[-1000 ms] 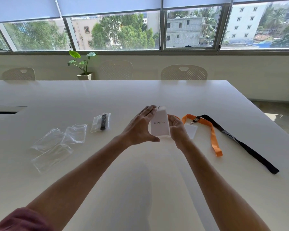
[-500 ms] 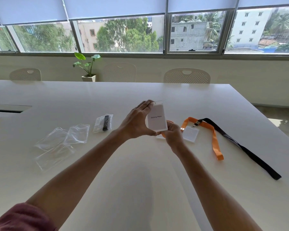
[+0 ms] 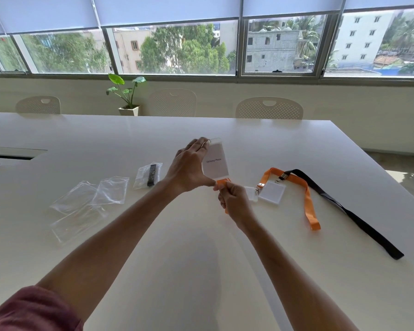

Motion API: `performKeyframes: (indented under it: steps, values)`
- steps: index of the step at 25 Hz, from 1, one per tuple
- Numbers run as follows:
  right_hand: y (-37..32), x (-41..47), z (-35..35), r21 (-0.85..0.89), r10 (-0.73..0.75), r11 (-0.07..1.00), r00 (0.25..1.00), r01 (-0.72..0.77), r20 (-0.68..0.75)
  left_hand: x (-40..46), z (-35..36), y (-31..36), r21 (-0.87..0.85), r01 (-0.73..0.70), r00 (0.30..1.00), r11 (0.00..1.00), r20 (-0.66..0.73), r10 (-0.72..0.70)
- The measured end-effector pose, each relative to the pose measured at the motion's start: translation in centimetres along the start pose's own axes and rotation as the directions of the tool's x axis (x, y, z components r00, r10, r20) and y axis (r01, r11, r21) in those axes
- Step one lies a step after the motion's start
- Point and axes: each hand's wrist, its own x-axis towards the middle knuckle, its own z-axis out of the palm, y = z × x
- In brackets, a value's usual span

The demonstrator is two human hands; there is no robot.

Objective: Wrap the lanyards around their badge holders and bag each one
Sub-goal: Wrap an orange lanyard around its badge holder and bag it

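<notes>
The left hand [image 3: 189, 169] gripped the badge holder [image 3: 215, 161] upright above the table [image 3: 201, 259], probably to steady it for wrapping. The right hand [image 3: 234, 200] pinched its orange lanyard [image 3: 222, 182] taut just below. Empty zip bags [image 3: 91, 199] waited to the left, near one bagged set [image 3: 148, 175].

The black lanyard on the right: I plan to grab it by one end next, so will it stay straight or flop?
Probably flop. The black lanyard lies flat on the table as a thin ribbon with a slight bend, so it should drape from wherever it is held. It looks light. Its metal clip overlaps the orange lanyard, which may drag along.
</notes>
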Motion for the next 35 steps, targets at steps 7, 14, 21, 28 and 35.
performKeyframes:
  steps: [7,14,21,28,35]
  values:
    - [0.5,-0.9,0.6,0.017,0.101,0.994,0.99,-0.104,0.103,0.8,-0.8,-1.2,0.012,0.034,0.998,0.999,0.052,-0.035]
    - [0.4,-1.3,0.9,-0.044,0.097,0.995,0.98,-0.09,0.176,0.6,-0.6,-2.2,0.117,0.052,0.996,0.992,0.073,-0.06]
    - [0.1,-1.8,1.4,-0.082,0.102,0.993,0.967,-0.084,0.235,-0.1,0.6,-2.4,0.26,0.057,0.993,0.964,0.084,-0.081]
    - [-0.4,-2.2,1.4,-0.1,0.106,0.992,0.962,-0.083,0.252,-0.3,1.2,-2.1,0.314,0.064,0.992,0.947,0.081,-0.094]
    - [-2.9,-3.4,1.3,-0.183,0.113,0.981,0.953,-0.062,0.282,-0.4,1.8,-2.0,0.384,0.044,0.992,0.922,0.091,-0.085]
